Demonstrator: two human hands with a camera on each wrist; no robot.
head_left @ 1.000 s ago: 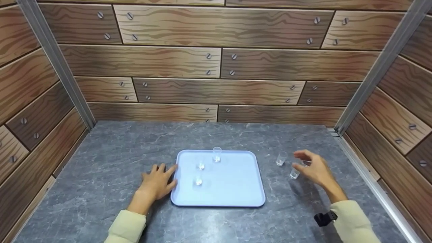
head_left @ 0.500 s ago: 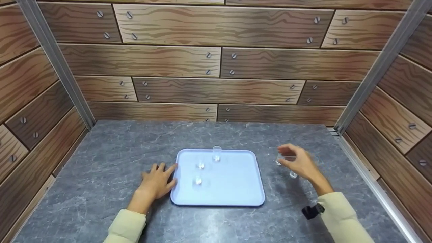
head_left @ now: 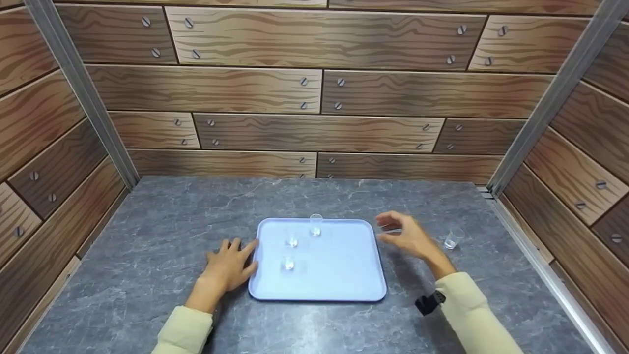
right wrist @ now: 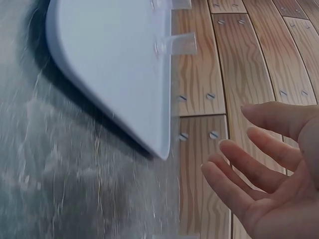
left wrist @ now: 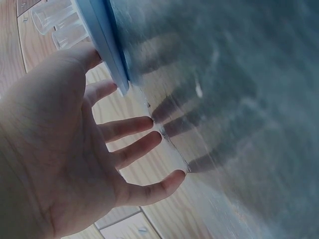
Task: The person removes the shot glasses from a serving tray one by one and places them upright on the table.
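My left hand (head_left: 228,265) lies spread beside the light blue tray (head_left: 339,265), thumb and index fingertip at its left rim. In the left wrist view, the other fingertips of this hand (left wrist: 75,134) reach the tabletop. Three small clear plastic cups stand on the tray: a back cup (head_left: 316,226), a middle cup (head_left: 293,241) and a front cup (head_left: 289,264). My right hand (head_left: 405,236) hovers just past the tray's right rim, fingers loosely bent. The right wrist view shows nothing between the fingers of this hand (right wrist: 269,164).
Another clear cup (head_left: 452,239) stands on the grey marbled table (head_left: 172,221), right of my right forearm. A wood-patterned wall (head_left: 275,88) encloses the back and sides, with metal posts (head_left: 550,98) at the corners. A black wrist device (head_left: 430,302) hangs below the right sleeve.
My right hand has moved left from the cups toward the tray's right rim. Two cups seen earlier on the right now lie hidden behind it. The left hand and tray stay still.
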